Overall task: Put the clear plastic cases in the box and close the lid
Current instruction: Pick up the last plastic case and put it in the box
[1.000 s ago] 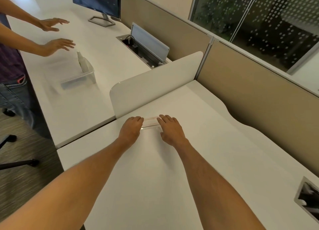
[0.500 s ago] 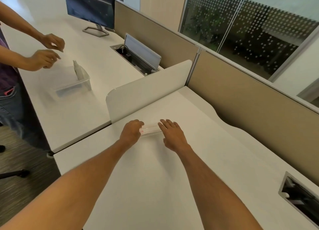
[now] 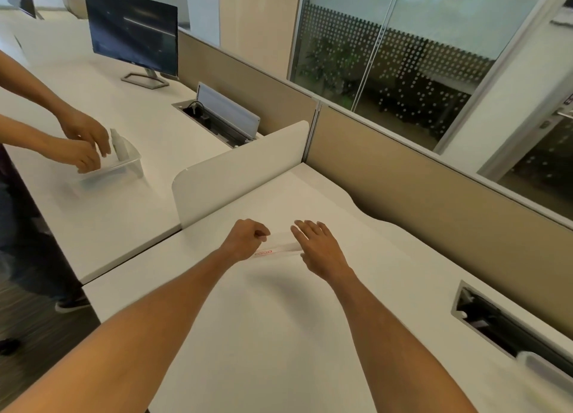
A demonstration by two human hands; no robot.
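white desk point(image 3: 279, 335), clear plastic case point(image 3: 280, 245)

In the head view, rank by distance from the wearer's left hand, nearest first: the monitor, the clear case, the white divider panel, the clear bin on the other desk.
From the left hand:
1. Clear case, touching it, to its right.
2. White divider panel, just beyond.
3. Clear bin, on the far-left desk.
4. Monitor, at the far back left.

Left hand point(image 3: 245, 242) and right hand point(image 3: 321, 251): both bare, without gloves. Forearms bare to the frame edge. Wrists and fingers unadorned.
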